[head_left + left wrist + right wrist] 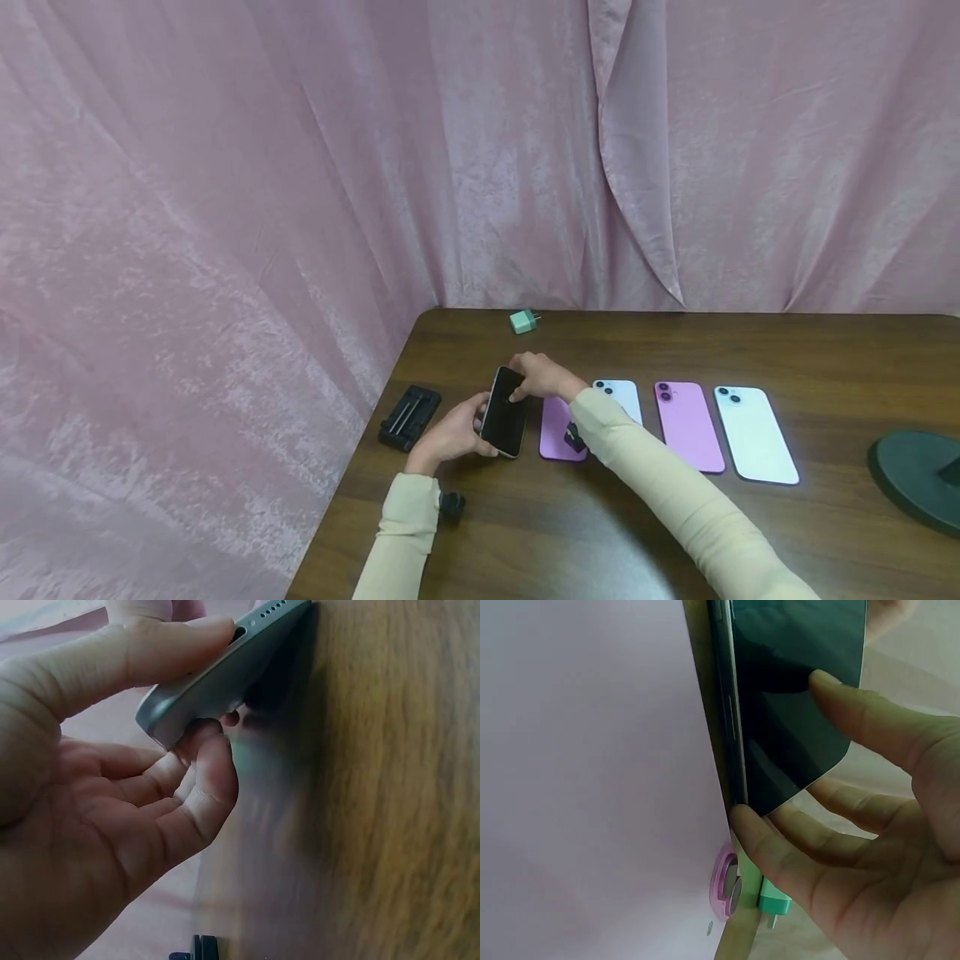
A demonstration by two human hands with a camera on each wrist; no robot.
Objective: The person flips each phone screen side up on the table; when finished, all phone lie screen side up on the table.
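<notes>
1. Dark-screened phone (506,427) tilted over brown table (517,525), between black case (409,417) and a purple phone (557,435).
2. Left hand (454,430) pinches its near end, thumb opposite curled fingers.
3. Right hand (545,377) grips its far end, thumb on screen, fingers around edge.

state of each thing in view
Held phone: screen dark
Left grip: holding phone
Right grip: holding phone
Left purple phone: face down
Pale blue phone: face down
Right purple phone: face down
White phone: face down
Charger: unplugged
Black holder: lying flat
Green base: lying flat
Curtain: hanging
</notes>
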